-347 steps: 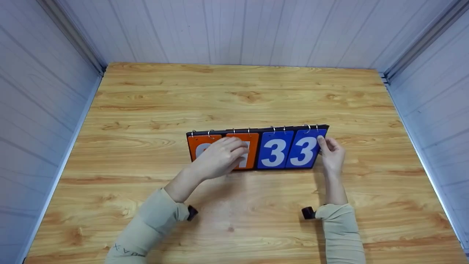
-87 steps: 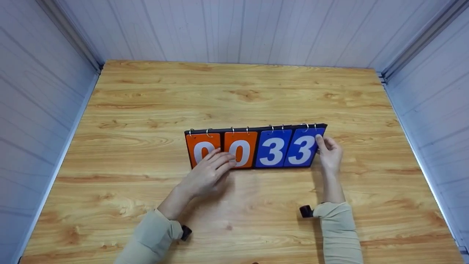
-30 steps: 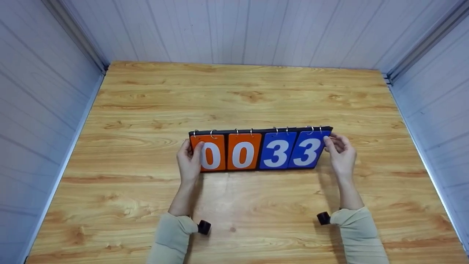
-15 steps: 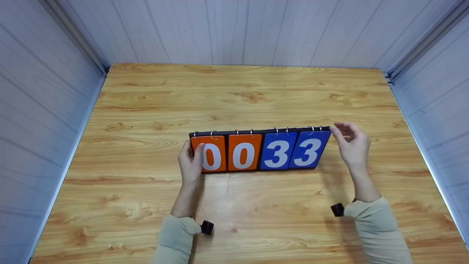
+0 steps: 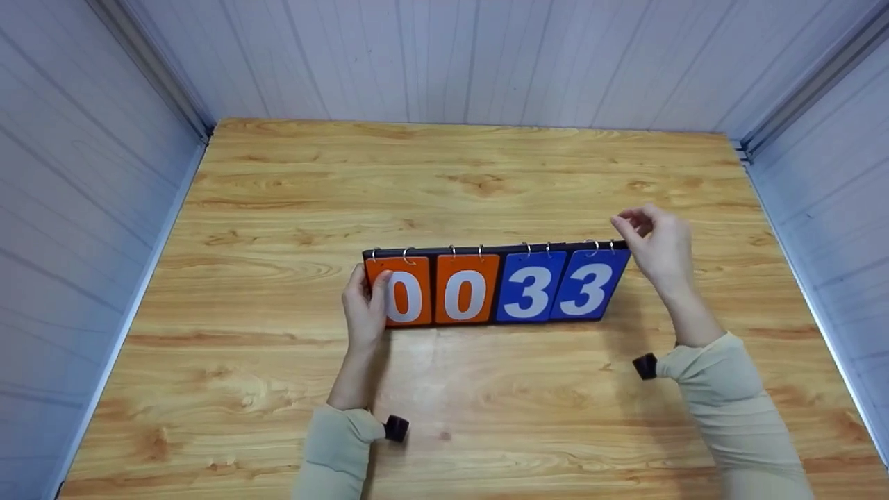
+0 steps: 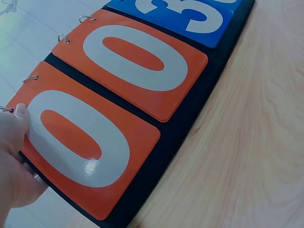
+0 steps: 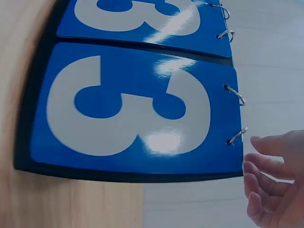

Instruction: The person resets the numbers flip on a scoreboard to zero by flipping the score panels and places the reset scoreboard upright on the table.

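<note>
Orange and blue number cards are seen hanging by metal rings (image 5: 405, 255) along the top edge of a black flip scoreboard (image 5: 496, 286), which stands tilted back near the middle of a light wooden table (image 5: 444, 173). From the person's left to right the cards read 0, 0, 3, 3: two orange cards (image 5: 434, 288) followed by two blue cards (image 5: 562, 285). The scoreboard's left end is gripped by the left hand (image 5: 365, 311), the thumb being laid across the front of the outermost orange card while the fingers are wrapped behind the board's edge; in the left wrist view the thumb tip (image 6: 19, 116) is seen pressed on the card just beside the white zero. The right hand (image 5: 656, 243) is held just off the board's upper right corner, free of it, with nothing grasped; its fingers are loosely curled, and in the right wrist view the fingertips (image 7: 261, 164) are shown close beside the blue card's corner ring (image 7: 236, 135), a small gap being left between them. Both forearms are covered by beige sleeves (image 5: 729, 410), and a small black camera mount (image 5: 396, 428) is worn at each wrist. The table is enclosed on three sides by pale panelled walls (image 5: 472, 62).
</note>
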